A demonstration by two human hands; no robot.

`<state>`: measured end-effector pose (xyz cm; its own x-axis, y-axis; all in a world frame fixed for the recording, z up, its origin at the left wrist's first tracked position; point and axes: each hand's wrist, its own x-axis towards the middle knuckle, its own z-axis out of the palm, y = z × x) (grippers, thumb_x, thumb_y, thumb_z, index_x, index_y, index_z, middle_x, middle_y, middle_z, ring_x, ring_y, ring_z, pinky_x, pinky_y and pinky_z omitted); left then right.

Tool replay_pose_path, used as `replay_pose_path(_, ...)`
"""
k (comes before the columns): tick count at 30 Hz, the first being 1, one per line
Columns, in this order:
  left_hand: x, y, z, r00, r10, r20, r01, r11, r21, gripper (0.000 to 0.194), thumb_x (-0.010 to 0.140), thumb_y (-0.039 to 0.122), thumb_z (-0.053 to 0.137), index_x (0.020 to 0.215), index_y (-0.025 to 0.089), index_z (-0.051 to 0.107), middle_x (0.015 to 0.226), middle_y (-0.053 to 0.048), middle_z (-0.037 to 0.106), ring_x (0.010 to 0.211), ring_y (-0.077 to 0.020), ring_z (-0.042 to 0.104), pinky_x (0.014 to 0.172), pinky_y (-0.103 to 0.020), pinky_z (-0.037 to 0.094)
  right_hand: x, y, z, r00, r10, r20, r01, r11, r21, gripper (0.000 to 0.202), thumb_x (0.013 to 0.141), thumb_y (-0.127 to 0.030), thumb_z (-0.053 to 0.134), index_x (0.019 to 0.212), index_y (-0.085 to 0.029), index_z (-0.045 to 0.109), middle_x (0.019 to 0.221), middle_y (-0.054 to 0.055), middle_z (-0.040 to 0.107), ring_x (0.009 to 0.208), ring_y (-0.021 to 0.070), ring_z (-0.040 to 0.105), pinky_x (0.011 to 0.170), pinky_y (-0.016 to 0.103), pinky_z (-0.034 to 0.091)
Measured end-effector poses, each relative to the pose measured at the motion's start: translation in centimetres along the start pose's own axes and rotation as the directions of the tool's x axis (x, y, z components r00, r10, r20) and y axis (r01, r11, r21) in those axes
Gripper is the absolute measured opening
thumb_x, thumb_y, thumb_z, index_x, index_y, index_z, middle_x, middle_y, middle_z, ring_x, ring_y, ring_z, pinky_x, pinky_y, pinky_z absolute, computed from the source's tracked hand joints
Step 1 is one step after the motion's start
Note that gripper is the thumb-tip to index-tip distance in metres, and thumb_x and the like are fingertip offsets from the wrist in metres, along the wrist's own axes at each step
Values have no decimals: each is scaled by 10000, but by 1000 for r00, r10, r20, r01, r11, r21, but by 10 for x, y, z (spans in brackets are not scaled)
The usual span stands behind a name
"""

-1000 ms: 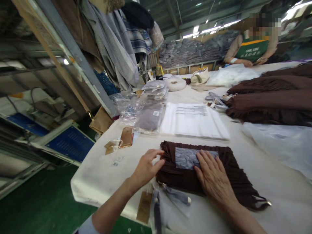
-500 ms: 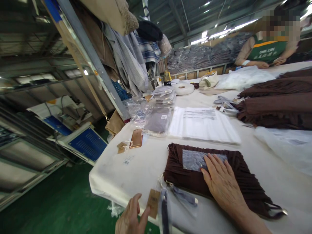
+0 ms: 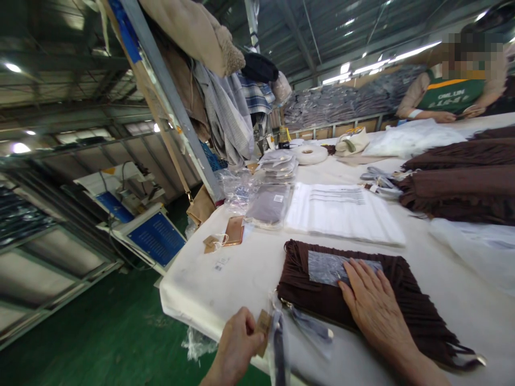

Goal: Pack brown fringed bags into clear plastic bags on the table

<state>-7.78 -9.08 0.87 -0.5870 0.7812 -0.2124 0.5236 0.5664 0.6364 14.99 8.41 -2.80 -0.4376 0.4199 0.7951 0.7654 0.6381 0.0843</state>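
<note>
A dark brown fringed bag [image 3: 317, 300] lies on the white-covered table [image 3: 193, 284], with a grey plastic-wrapped piece [image 3: 324, 266] on top. My right hand [image 3: 376, 308] rests flat on the bag and the edge of that piece, fingers stretched out. Near the table's front edge my left hand [image 3: 241, 340] pinches a brown cardboard tag [image 3: 263, 329] between thumb and fingers. Beside the tag, a plastic-wrapped grey strap [image 3: 278, 348] hangs over the edge, and another wrapped strap [image 3: 309, 327] lies against the bag.
A phone [image 3: 234, 231], a loose tag [image 3: 210, 244], a packed grey item [image 3: 267, 205] and folded white cloth [image 3: 346, 212] lie beyond. Brown fringed pieces [image 3: 462, 193] are at the right. A person in a green apron [image 3: 453, 96] works across the table. A metal post [image 3: 181, 118] rises at left.
My left hand has closed on the cardboard tag, which is now tilted. My right hand stays flat on the bag. The whole view has shifted slightly.
</note>
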Motion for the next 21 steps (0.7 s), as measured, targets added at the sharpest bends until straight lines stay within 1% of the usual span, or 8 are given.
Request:
replay_pose_path(3, 9, -12, -15, 999, 11, 33, -6, 987, -162, 208, 648, 58, 473, 690, 225, 356, 465, 118, 415, 447, -105, 463, 458, -204, 333, -1, 1, -1, 1000, -13, 7, 13, 1000, -1, 391, 913, -255, 352, 1187, -33, 521, 1204, 197, 586, 1156, 322, 488, 988, 507, 345)
replay_pose_path(7, 18, -30, -38, 983, 101, -153, -78, 985, 152, 121, 690, 85, 492, 694, 197, 448, 542, 64, 515, 557, -133, 542, 535, -227, 381, -2, 1, -1, 999, -41, 15, 41, 999, -6, 382, 910, -237, 349, 1182, -33, 523, 1207, 195, 584, 1153, 324, 488, 982, 506, 348)
replay_pose_path(9, 17, -38, -39, 920, 250, -302, -140, 929, 343, 117, 729, 97, 484, 795, 179, 536, 764, -20, 617, 745, -188, 593, 654, -291, 429, -2, 1, 0, 999, -33, 14, 33, 999, -4, 386, 909, -238, 352, 1191, -33, 517, 1208, 196, 584, 1162, 323, 482, 986, 505, 344)
replay_pose_path(11, 13, -45, -28, 750, 556, -358, -313, 775, 548, 265, 773, 102, 466, 999, 193, 570, 992, -76, 614, 929, -222, 572, 762, -340, 437, -2, 2, 0, 1000, -25, 17, 25, 1000, 3, 388, 907, -243, 357, 1192, -35, 517, 1208, 194, 584, 1165, 321, 480, 991, 505, 341)
replay_pose_path(13, 7, -50, -9, 492, 837, -242, -499, 498, 709, 378, 806, 123, 444, 1158, 230, 532, 1087, -90, 586, 1012, -223, 542, 817, -342, 437, -2, 2, 1, 1000, -19, 16, 19, 1000, 9, 389, 906, -251, 366, 1192, -35, 518, 1207, 193, 584, 1159, 318, 484, 996, 505, 336)
replay_pose_path(15, 3, -52, 11, 279, 957, -78, -619, 241, 747, 450, 815, 153, 454, 1246, 282, 474, 1177, -100, 548, 1079, -233, 518, 880, -360, 424, -2, 1, 1, 1000, -8, 12, 8, 1000, 10, 389, 905, -256, 379, 1197, -38, 514, 1209, 189, 584, 1160, 314, 483, 1001, 501, 334)
replay_pose_path(17, 2, -52, 27, 162, 986, 26, -652, 87, 754, 504, 813, 167, 488, 1287, 327, 425, 1307, -122, 463, 1173, -267, 470, 962, -432, 373, -2, 1, 2, 1000, 6, 9, -6, 1000, 6, 386, 906, -262, 387, 1199, -45, 514, 1209, 184, 585, 1164, 309, 481, 1003, 494, 335)
replay_pose_path(21, 10, -53, 38, -1, 1000, 21, -735, -15, 678, 409, 828, 147, 513, 1205, 305, 506, 1324, -90, 476, 1236, -258, 431, 1059, -487, 265, -1, 0, 1, 1000, 8, 4, -8, 1000, 1, 387, 914, -278, 372, 1185, -48, 525, 1197, 184, 593, 1150, 303, 496, 999, 492, 334)
